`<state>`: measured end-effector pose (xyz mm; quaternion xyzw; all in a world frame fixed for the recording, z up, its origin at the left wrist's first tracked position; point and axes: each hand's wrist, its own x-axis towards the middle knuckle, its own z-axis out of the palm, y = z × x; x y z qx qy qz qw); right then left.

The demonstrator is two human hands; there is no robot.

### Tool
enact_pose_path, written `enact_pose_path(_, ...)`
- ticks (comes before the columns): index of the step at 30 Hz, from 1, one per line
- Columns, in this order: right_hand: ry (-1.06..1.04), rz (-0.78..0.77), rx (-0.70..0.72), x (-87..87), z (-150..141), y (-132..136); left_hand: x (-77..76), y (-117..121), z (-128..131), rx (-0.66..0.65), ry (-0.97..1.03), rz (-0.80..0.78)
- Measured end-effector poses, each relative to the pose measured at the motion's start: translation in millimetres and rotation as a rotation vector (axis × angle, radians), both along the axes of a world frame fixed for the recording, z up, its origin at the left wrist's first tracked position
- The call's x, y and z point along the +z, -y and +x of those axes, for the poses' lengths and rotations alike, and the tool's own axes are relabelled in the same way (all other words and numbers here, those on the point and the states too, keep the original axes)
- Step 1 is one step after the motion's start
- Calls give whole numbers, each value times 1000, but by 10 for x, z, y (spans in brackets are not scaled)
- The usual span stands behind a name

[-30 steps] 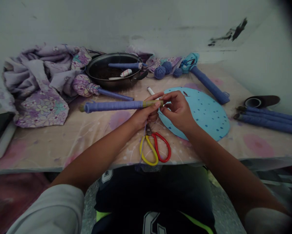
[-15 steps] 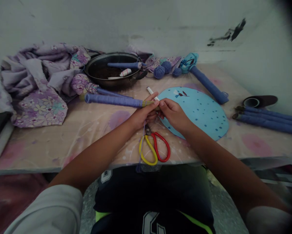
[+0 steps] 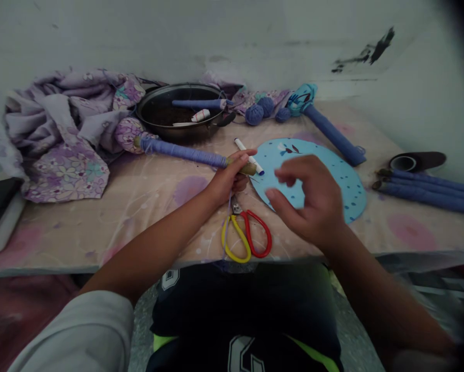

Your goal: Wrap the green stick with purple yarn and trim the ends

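My left hand (image 3: 230,181) is closed around the bare end of a stick (image 3: 183,153) wound with blue-violet yarn, which slants up to the left above the table. A loose strand of yarn (image 3: 227,230) hangs below that hand. My right hand (image 3: 315,201), somewhat blurred, is raised over a light-blue dotted oval piece (image 3: 336,181), its thumb apart from the curled fingers and nothing visible between them. Scissors (image 3: 249,243) with one yellow and one red handle lie beneath my left hand. Just behind the stick's bare end lies a white marker (image 3: 240,144).
Crumpled floral cloth (image 3: 65,134) lies at the left. A black pan (image 3: 154,126) near the wall holds a blue stick and small items. Yarn balls (image 3: 254,114) and a blue-wrapped rod (image 3: 335,135) lie farther right. Several wrapped sticks (image 3: 429,191) rest at the right edge.
My right hand has left the stick's bare end and moved right, its thumb and fingers parting. The stick's far end dipped, then rose and tilted, still in my left hand.
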<state>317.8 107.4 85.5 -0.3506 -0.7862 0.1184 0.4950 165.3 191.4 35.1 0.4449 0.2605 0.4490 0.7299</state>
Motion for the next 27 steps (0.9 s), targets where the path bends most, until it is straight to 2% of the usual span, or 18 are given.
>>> enact_pose_path(1, -44, -55, 106, 46, -5, 214, 0, -2, -1, -11, 2, -2)
enact_pose_path(2, -42, -159, 288, 41, -30, 439, 1, -3, -2, -15, 3, -8)
enact_pose_path(3, 1, -290, 504, -24, -75, 663, 3, -3, -3, -16, 5, -15)
enact_pose_path(4, 4, -408, 649, -151, -136, 873, 5, -2, -3, -14, 9, -21)
enact_pose_path(5, -52, -558, 667, -331, -209, 1057, 6, -2, -3, -12, 14, -26)
enact_pose_path(7, -318, -1024, 457, -787, -366, 1313, 5, -2, -1, -18, 20, -33)
enact_pose_path(8, -515, -1312, 338, -1024, -438, 1375, 2, -3, 2, -23, 19, -34)
enact_pose_path(9, -740, -1532, 253, -1243, -502, 1395, -2, -4, 4, -25, 15, -35)
enact_pose_path(10, -927, -1666, 224, -1433, -556, 1376, -7, -7, 6, -24, 9, -36)
enact_pose_path(12, -1150, -1747, 345, -1705, -638, 1256, -18, -12, 9, -20, -8, -38)
enact_pose_path(14, -1299, -1815, 502, -1850, -698, 1095, -23, -16, 7, -22, -14, -42)
enact_pose_path(15, -1357, -1841, 537, -1889, -725, 1023, -23, -18, 4, -27, -12, -43)
enact_pose_path(18, -1452, -1855, 517, -1933, -797, 914, -16, -23, -4, -39, -13, -53)
enact_pose_path(22, -1405, -1897, 501, -2003, -823, 948, -16, -33, -4, -48, -35, -69)
enact_pose_path(24, -1383, -1938, 436, -2113, -794, 947, -23, -36, -1, -45, -33, -67)
enact_pose_path(27, -1368, -1959, 326, -2365, -722, 872, -31, -33, 3, -47, -24, -54)
